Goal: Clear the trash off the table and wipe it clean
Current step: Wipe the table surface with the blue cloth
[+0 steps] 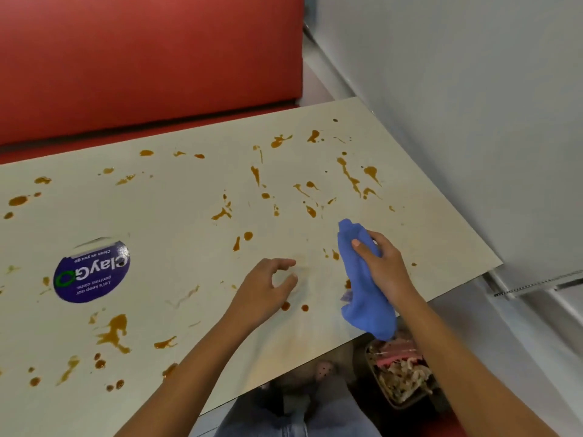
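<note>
Right hand clamped round crumpled blue cloth, left hand loose-fingered, empty, over brown-spattered table.

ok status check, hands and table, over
Right hand grips the blue cloth. Left hand empty, fingers loosely curled. Table spattered with brown sauce stains, no trash on top. Nothing blocking.

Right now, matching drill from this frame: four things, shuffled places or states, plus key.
1. blue cloth
2. round sticker
3. left hand
4. tray of scraps

A. below the table at its near right edge
B. gripped by the right hand
C. stuck on the table's left part
D. loosely curled, empty, over the table

Pairs: 1-B, 2-C, 3-D, 4-A
</note>
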